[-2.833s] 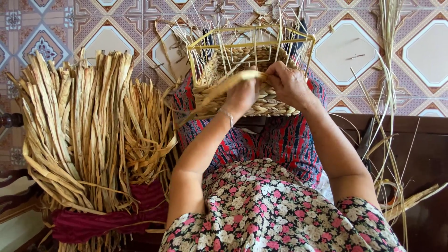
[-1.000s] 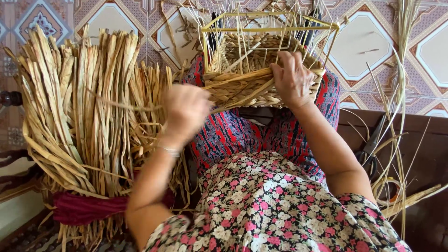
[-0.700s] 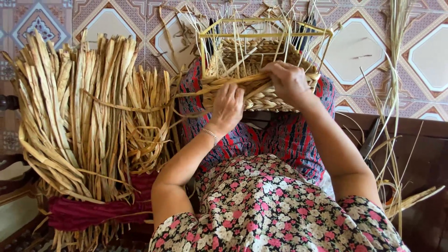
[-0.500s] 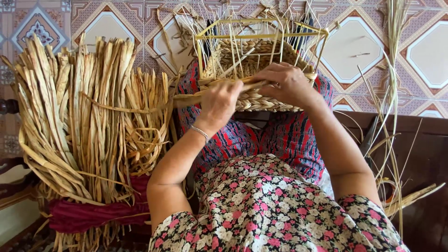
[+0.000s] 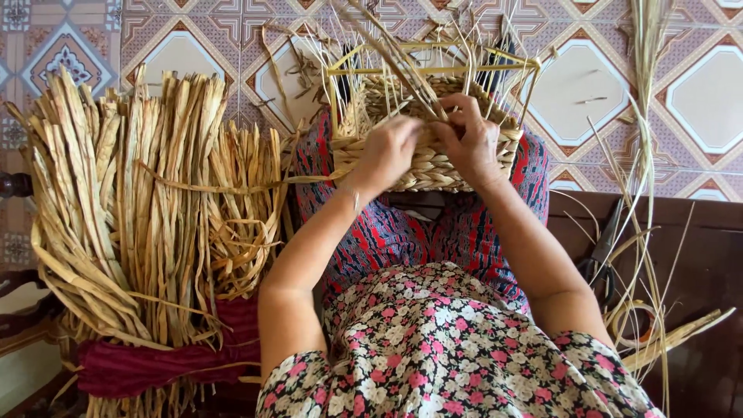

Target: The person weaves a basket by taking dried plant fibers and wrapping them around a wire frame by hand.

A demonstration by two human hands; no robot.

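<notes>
So, status: both our hands sit together on the near rim of the basket, which rests on our knees over the red patterned cloth. Left hand is curled closed around a dried strand at the weave edge; that strand trails off to the left of our fingers toward the bundle. Right hand is pinched closed on the upright stakes just beyond the fingertips, thumb side touching the left hand.

Progress, judging from the weave: the lower wall below our fingers is braided solid, several rows deep. Above the fingertips the yellow frame is bare, with loose stakes sticking up past it, so we'd say roughly half the wall is left, plus trimming the ends.

Stock: bundle is large, tied at the base with a red wrap, left of the left elbow. Scissors lie on the dark bench right of the right forearm, among loose stalks.
</notes>
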